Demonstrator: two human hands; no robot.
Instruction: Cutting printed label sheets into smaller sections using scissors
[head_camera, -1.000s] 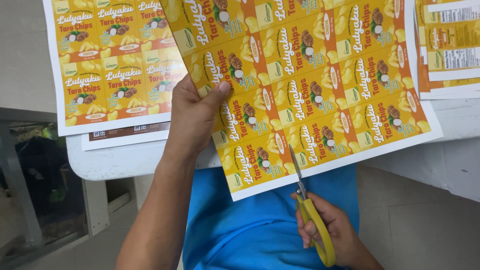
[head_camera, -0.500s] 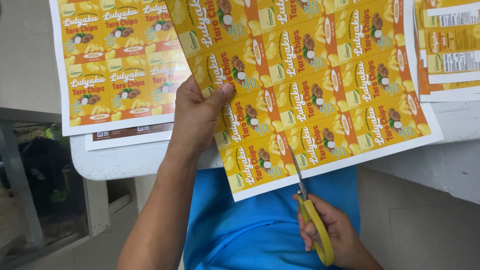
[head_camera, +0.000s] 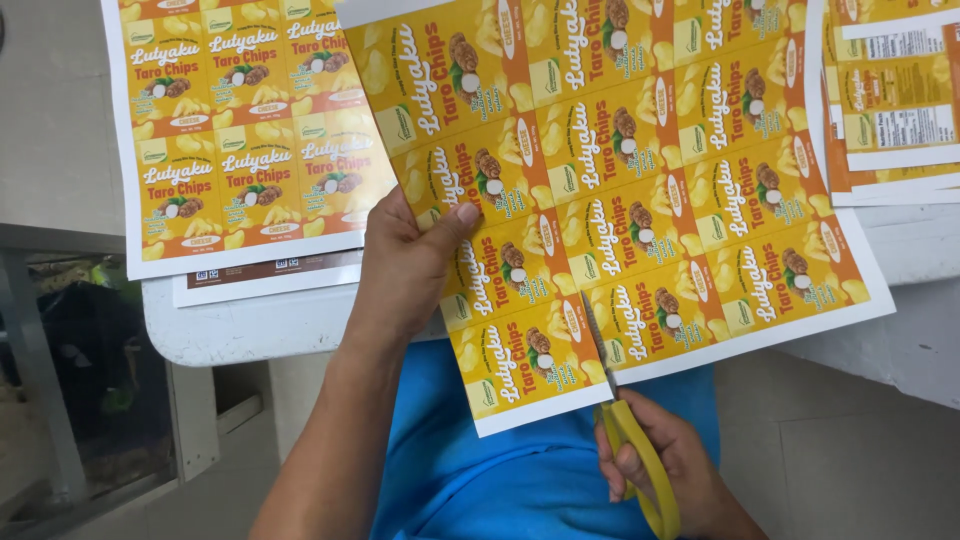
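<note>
Over the counter's (head_camera: 230, 330) front edge, the left hand (head_camera: 405, 270) grips a label sheet (head_camera: 640, 200), thumb on top. Below, the right hand (head_camera: 665, 465) is closed on yellow scissors (head_camera: 625, 425), blades in the sheet's bottom edge. Another sheet (head_camera: 240, 140) lies at the counter's left.

The scene is lit evenly by soft, bright light from above. Faint glare is seen on the glossy printed sheets (head_camera: 640, 180) toward the upper right of the frame. The lower left is left dim. Slight softness is noticed at the edges.
</note>
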